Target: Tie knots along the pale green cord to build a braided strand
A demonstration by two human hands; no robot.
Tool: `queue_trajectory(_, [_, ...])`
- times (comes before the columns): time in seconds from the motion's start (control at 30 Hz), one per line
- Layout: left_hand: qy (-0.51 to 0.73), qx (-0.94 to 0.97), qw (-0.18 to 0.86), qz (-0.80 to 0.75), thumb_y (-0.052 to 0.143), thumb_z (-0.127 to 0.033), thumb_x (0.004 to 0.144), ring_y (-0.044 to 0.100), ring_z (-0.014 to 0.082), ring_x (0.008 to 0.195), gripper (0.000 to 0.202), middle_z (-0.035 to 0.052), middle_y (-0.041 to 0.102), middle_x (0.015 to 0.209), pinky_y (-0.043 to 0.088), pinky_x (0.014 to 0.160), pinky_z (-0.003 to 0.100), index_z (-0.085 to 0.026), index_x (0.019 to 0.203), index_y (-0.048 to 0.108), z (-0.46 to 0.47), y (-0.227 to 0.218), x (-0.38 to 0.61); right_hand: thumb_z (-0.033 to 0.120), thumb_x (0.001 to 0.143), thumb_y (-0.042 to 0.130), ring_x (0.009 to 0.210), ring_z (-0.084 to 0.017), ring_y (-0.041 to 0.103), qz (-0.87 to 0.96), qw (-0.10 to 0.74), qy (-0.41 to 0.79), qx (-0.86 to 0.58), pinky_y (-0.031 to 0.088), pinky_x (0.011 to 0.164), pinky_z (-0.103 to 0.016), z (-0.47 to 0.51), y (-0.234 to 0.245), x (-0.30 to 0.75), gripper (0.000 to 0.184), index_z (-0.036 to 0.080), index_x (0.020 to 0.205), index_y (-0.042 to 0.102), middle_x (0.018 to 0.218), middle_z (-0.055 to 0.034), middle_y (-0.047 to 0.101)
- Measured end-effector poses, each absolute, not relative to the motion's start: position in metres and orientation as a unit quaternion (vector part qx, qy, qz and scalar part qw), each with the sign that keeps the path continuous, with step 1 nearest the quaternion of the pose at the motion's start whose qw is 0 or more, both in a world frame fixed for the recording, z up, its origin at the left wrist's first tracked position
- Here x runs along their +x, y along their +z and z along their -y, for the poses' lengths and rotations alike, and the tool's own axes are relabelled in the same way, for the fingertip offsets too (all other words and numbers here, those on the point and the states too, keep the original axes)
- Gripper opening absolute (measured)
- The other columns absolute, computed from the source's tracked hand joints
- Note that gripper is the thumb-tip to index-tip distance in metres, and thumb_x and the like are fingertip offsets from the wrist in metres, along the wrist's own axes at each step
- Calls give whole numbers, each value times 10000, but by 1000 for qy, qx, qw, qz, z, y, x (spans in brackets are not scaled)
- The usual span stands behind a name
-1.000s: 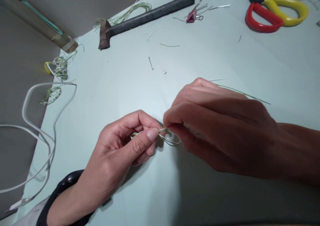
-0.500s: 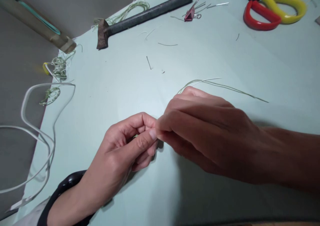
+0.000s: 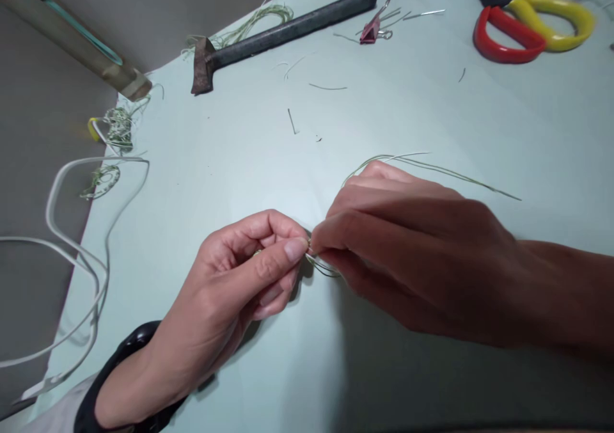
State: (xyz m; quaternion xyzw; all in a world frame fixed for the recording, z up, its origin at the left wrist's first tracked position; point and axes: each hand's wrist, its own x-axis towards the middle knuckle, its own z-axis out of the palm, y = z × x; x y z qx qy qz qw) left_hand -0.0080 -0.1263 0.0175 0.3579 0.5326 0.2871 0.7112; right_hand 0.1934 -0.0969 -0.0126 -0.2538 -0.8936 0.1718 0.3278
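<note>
Thin green and white cords [image 3: 322,268] run between my two hands, low over the pale table. My left hand [image 3: 249,273] pinches them between thumb and forefinger, its other fingers curled under. Close to its thumb tip, my right hand [image 3: 403,254] is closed on the cords too; its fingertips are mostly hidden behind the knuckles. Long green cord ends [image 3: 460,174] curve out beyond the right hand and lie on the table, with one white end beside them. What sits inside the left palm is largely covered.
A hammer [image 3: 292,30] lies at the back, with a coil of green cord [image 3: 268,17] behind it. A pink binder clip [image 3: 370,31] and red-and-yellow scissors [image 3: 511,36] lie right of it. A white cable [image 3: 103,254] loops at the left edge. Short cord scraps [image 3: 327,87] are scattered about.
My hands have drawn slightly apart, and a small loop of cord now shows between them. The whole view has shifted a little.
</note>
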Motion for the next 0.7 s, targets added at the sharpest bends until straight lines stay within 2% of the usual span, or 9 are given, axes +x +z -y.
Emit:
queue_trajectory(0.3, [285,361,714,-528,709,-331,909,245,84,533,170,-40,398,584,171,465,246,-206,801,669,128,19,-10,5,843,497,668,-117,423,901,318,157,-249,405,707,-313,97,-10,193,181,135,771,601,743,-1,556])
queue_trajectory(0.53, [294,379,711,-514,675,-324,929,292,83,540,136,-34,445,603,207,468,234,-216,849,691,132,20,-13,5,851,490,700,-126,514,893,326,183,-249,425,723,-317,98,-9,194,204,103,842,668,769,-19,616])
queue_trajectory(0.7, [283,447,650,-546,686,-362,934,365,84,567,113,-29,529,678,262,486,225,-267,875,703,138,18,-17,23,877,491,701,-122,524,893,326,181,-253,434,731,-314,99,-11,193,202,115,845,668,764,-7,622])
